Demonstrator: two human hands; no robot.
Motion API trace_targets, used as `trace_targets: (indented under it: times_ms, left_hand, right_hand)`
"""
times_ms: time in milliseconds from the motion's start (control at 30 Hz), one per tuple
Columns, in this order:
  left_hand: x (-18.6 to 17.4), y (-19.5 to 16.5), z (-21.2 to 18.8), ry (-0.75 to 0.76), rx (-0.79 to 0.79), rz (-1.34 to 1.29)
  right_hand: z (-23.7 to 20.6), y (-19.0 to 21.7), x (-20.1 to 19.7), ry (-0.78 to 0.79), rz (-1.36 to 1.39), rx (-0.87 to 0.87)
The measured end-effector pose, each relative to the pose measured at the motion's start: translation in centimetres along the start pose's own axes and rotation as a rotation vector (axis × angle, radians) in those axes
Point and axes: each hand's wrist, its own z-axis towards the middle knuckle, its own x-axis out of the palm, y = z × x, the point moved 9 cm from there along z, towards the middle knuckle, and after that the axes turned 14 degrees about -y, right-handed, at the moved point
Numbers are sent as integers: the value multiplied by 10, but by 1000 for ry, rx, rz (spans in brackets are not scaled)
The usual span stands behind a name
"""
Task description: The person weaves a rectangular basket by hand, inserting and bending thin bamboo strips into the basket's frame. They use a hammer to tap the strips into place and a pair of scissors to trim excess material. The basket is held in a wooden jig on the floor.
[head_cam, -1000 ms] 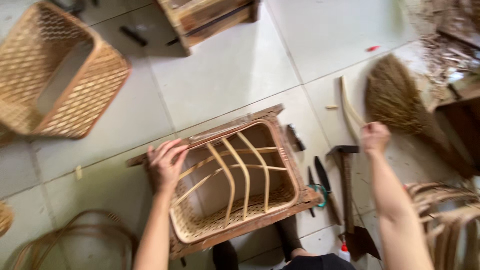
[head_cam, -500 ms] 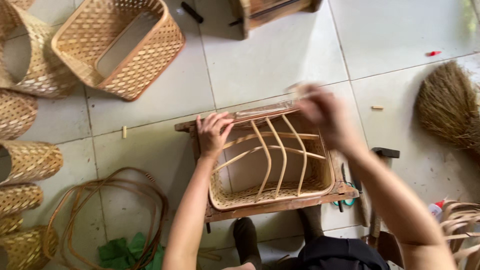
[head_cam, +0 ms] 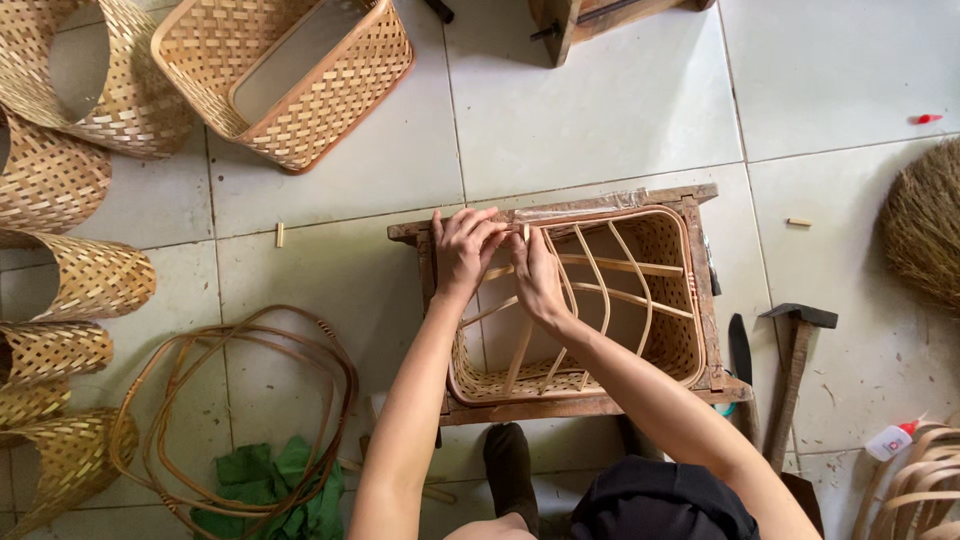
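Woven bamboo basket (head_cam: pixel 655 330), unfinished, sits open side up inside a worn wooden frame (head_cam: pixel 600 405) on the tiled floor (head_cam: pixel 600 110). Both hands are at the basket's far-left rim corner. Left hand (head_cam: pixel 462 250) lies over the frame's top-left corner, fingers curled together down onto the rim strip; can't tell if they actually pinch it. Right hand (head_cam: pixel 537 278) is just beside it, touching, fingers bent and closed onto the same rim section where a curved rib (head_cam: pixel 600 280) meets the edge. So the rim runs under both sets of fingertips, basket body below and to the right of them. Several bent ribs arc across the open interior, loose-looking. Hammer (head_cam: pixel 795 370) and a dark blade tool (head_cam: pixel 740 350) lie on the floor right of the frame. Finished square basket (head_cam: pixel 290 80) is upper left, well apart; woven cylinders (head_cam: pixel 60 190) stack along the left edge. Rattan hoops (head_cam: pixel 240 400) lie lower left over green cloth (head_cam: pixel 270 480). Broom head (head_cam: pixel 925 225) is at the right edge.
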Motion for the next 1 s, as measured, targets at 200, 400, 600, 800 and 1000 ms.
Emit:
trace_targets:
  times_ms: [200, 400, 600, 800, 1000]
  left_hand:
    - [2, 1, -4, 13, -10, 29]
    - [0, -4, -3, 27, -14, 65]
    - [1, -2, -7, 28, -47, 68]
    - [0, -2, -7, 40, -50, 53]
    - [-15, -25, -7, -43, 40, 77]
  right_hand:
    - [7, -28, 18, 80, -130, -149]
    - [5, -29, 27, 204, -712, -440]
    - [8, -10, 28, 143, -606, -371]
    - [5, -17, 36, 190, -584, -405]
    - [-10, -5, 37, 283, -919, -668]
